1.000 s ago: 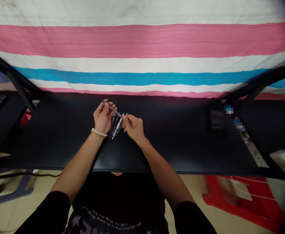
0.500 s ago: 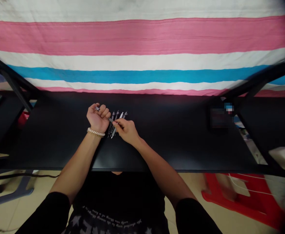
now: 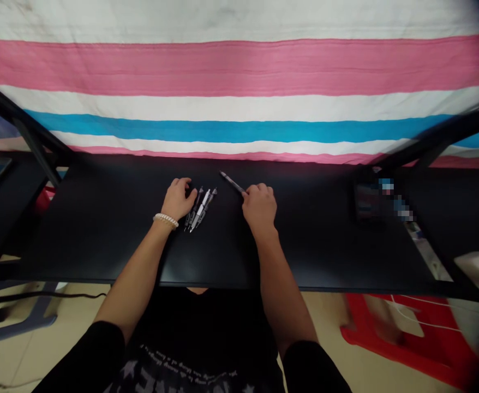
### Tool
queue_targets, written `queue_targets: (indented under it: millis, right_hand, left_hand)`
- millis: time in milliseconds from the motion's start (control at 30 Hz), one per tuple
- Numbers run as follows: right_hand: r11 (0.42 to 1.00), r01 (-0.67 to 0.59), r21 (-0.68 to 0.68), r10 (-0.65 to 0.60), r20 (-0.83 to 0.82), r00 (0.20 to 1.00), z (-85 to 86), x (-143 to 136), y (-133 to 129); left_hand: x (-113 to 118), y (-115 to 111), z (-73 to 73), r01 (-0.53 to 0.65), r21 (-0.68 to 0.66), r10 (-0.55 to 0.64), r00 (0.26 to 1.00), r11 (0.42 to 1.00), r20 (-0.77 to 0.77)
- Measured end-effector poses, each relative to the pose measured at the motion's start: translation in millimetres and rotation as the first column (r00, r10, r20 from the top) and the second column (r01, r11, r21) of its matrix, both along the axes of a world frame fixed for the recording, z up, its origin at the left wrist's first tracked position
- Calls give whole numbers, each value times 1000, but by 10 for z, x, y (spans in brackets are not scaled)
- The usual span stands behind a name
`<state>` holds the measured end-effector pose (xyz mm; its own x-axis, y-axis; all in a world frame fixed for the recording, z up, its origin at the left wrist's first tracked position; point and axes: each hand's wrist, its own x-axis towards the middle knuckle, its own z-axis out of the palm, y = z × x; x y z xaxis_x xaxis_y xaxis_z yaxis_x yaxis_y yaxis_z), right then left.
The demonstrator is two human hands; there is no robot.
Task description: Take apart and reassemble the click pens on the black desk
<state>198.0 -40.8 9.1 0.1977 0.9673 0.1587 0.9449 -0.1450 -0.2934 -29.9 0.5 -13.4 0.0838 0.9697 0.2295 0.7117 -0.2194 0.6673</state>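
Observation:
Several pens [image 3: 201, 210] lie side by side in a small group on the black table [image 3: 321, 234], a white one among them. My left hand [image 3: 178, 198] rests just left of that group, fingers apart with nothing in them, a white beaded bracelet [image 3: 166, 220] on its wrist. To the right of the group, my right hand [image 3: 259, 204] is closed on the near end of one dark pen [image 3: 232, 182]. This pen slants away to the upper left, its far tip free.
A striped cloth [image 3: 239, 71] hangs behind the table between black frame bars [image 3: 37, 150]. A dark object [image 3: 366, 199], partly blurred, sits at the right. Below stand a red stool [image 3: 407, 338] and a grey one [image 3: 30, 319].
My right hand has moved right, away from the pen group, with a pen. My left hand has turned over, moved slightly right and no longer holds the pen.

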Motion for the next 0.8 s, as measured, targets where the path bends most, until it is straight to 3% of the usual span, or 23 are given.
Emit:
queue_targets:
  millis: [133,333,500,633,700,800]
  right_hand:
    - [993,121,-9,-120,84,989,-31,79,-23]
    - [997,-27,-73,34,96,995,-28,-78,-24]
    - [980,180,-87,-162,181,970,17,34,-45]
    - [955,295,19,-294,158,943,5,133,-22]
    - [972,224,77,-230,89,969,-10,96,-8]
    - [989,-18,149,21,-16,1000,-39,-68,-13]
  left_hand:
    - [-19,-51,80,83,-48,-93,962,995,-258]
    - [39,-103,187,168,-121,-204,876,978,-438]
    - [62,-116,162,147,-149,-199,871,978,-448]
    - [92,-144,127,74,-172,-142,895,982,-423]
    - [91,-149,98,21,-170,-87,915,985,-395]
    - [46,-121,53,-11,-149,-33,957,989,-288]
